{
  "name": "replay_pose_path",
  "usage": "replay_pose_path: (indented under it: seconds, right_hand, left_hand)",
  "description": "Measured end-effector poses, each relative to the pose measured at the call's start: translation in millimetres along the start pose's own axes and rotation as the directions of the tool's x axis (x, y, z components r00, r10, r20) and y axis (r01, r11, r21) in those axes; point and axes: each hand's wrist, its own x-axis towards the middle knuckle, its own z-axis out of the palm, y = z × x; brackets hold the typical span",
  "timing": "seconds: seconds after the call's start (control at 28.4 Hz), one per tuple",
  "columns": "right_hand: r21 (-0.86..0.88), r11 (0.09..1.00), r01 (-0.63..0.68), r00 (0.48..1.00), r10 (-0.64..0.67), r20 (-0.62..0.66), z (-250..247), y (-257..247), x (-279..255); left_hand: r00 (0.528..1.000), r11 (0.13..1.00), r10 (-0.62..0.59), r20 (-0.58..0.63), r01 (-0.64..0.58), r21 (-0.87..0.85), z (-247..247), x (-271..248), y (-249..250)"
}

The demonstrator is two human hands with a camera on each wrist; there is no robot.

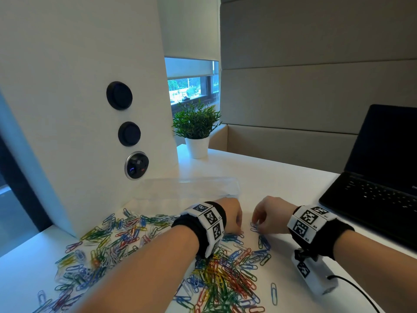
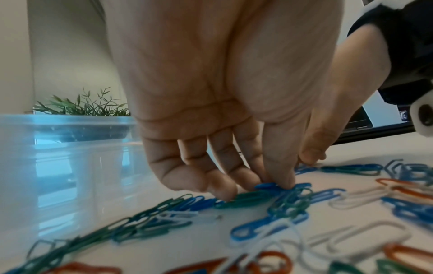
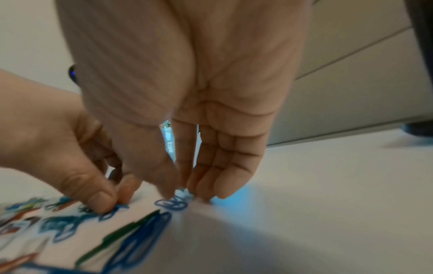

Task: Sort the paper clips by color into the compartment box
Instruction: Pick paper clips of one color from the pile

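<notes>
A heap of mixed paper clips in blue, green, red, yellow and white covers the white table. Behind it lies the clear compartment box, seen close in the left wrist view as the box. My left hand reaches down at the heap's far edge and pinches a blue clip between thumb and fingers. Just to its right, my right hand pinches a small bunch of blue clips against the table. Both hands nearly touch. What the box holds is not visible.
A white pillar with round sockets stands left of the box. A potted plant sits behind it. An open black laptop occupies the right side. A white camera unit with a cable hangs under my right wrist.
</notes>
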Motion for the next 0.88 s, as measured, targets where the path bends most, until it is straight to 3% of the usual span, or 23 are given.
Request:
replay_pose_path:
  seconds: [0.25,0.39,0.63,0.88]
  right_hand:
    - [-0.103,0.995,0.014,1.0,-0.013,0.002,5.0,-16.9,4.1]
    - [-0.071,0.997,-0.021,1.0,0.022,0.018,7.5,-16.8,6.1]
    - [-0.022,1.0,-0.01,0.999,0.011,0.036,7.4,-9.3,4.5]
    - [0.221,0.973,-0.061,0.995,0.042,0.089,-1.6,6.7,0.3]
  left_hand:
    - [1.0,0.999,0.004,-0.004,-0.005,-0.047,0.1,-0.1,-7.8]
    - [0.997,0.996,0.046,-0.061,-0.051,-0.074,-2.8,-5.4,-12.5]
    - [0.999,0.998,0.046,0.013,-0.046,-0.046,-7.5,-4.2,-11.7]
    - [0.999,0.938,-0.034,-0.032,0.021,-0.345,-17.0,-14.4,-25.9]
